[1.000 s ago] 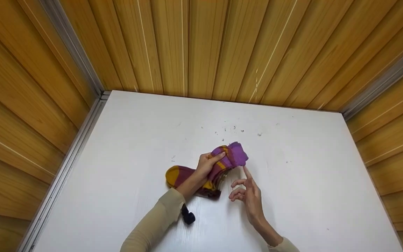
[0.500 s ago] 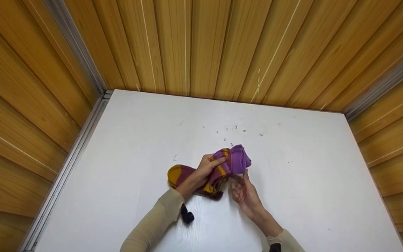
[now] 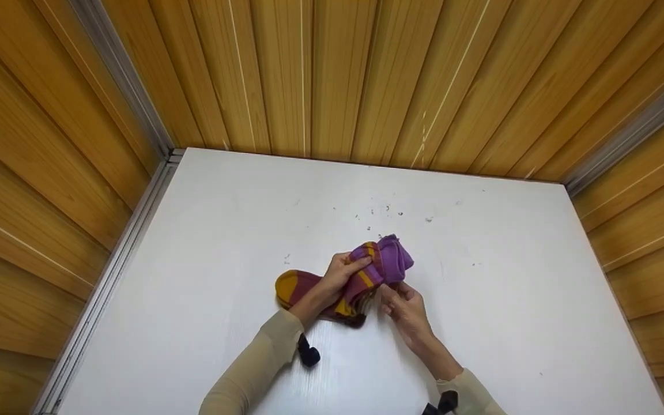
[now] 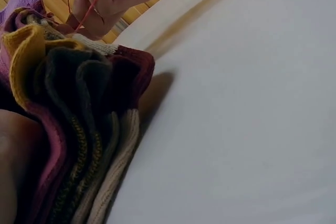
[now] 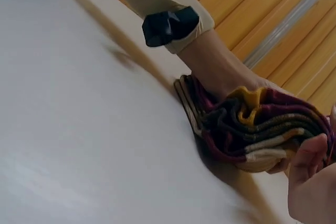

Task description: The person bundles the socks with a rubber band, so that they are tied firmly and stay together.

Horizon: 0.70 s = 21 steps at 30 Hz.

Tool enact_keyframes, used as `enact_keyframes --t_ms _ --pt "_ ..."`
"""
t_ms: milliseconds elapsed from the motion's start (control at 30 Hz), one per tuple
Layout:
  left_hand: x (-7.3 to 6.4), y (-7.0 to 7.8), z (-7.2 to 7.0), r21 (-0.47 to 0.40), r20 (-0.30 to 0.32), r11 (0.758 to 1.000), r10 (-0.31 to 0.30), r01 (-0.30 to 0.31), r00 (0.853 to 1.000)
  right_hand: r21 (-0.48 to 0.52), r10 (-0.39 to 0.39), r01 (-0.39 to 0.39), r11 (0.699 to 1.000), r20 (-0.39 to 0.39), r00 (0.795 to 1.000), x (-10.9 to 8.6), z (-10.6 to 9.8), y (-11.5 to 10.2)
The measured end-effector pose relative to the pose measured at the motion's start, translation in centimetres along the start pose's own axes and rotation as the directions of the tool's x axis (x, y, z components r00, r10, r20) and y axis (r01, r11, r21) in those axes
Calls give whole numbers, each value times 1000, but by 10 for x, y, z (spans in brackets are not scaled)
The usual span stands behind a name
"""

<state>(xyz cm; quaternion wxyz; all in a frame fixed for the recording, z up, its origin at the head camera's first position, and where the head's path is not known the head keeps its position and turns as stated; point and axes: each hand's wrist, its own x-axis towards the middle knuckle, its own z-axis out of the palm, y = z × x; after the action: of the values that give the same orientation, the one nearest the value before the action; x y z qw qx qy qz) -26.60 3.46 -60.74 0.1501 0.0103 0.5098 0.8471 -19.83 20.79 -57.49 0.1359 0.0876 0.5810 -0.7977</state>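
Observation:
A bundle of folded socks (image 3: 366, 285) lies at the middle of the white table, maroon and mustard with a purple cuff (image 3: 395, 260) rolled at its upper right end. My left hand (image 3: 339, 278) grips the bundle, thumb across the striped part just below that cuff. Dark green, maroon and cream layers (image 4: 89, 103) show edge-on in the left wrist view. My right hand (image 3: 410, 312) is at the cuff's lower edge with curled fingers. A thin red thread (image 4: 89, 12) runs from those fingers to the socks in the left wrist view, pinched between them.
The white table (image 3: 211, 219) carries small dark scuff marks (image 3: 388, 208) beyond the socks. Wood-look panels (image 3: 338, 75) rise behind it and at both sides, with metal rails (image 3: 136, 230) at the left. Black wrist mounts (image 3: 309, 353) sit by both sleeves.
My right hand's extended index finger has drawn in, and the fingers have curled together below the purple cuff. The cuff has shifted slightly and shows its folds. My left hand keeps its grip.

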Motion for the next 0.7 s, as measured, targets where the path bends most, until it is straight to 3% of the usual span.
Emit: enact_keyframes --t_ms 200,367,433,533,700 --pt "-2 -2 2 4 -18 1000 11 -11 1000 43 47 -41 998 -148 988 -7 11 -3" --pt "-1 -1 2 7 -48 1000 31 -31 998 124 -2 23 992 -170 985 -9 8 -9" --pt "-1 0 2 7 -55 1000 28 -28 998 123 2 15 992 -133 991 -9 6 -10" --pt "0 1 2 4 -41 1000 19 -19 999 97 73 -71 993 -24 997 -8 3 -9" --pt "-2 -1 -1 -5 31 1000 17 -17 999 38 194 -204 978 186 963 -5 2 -7"
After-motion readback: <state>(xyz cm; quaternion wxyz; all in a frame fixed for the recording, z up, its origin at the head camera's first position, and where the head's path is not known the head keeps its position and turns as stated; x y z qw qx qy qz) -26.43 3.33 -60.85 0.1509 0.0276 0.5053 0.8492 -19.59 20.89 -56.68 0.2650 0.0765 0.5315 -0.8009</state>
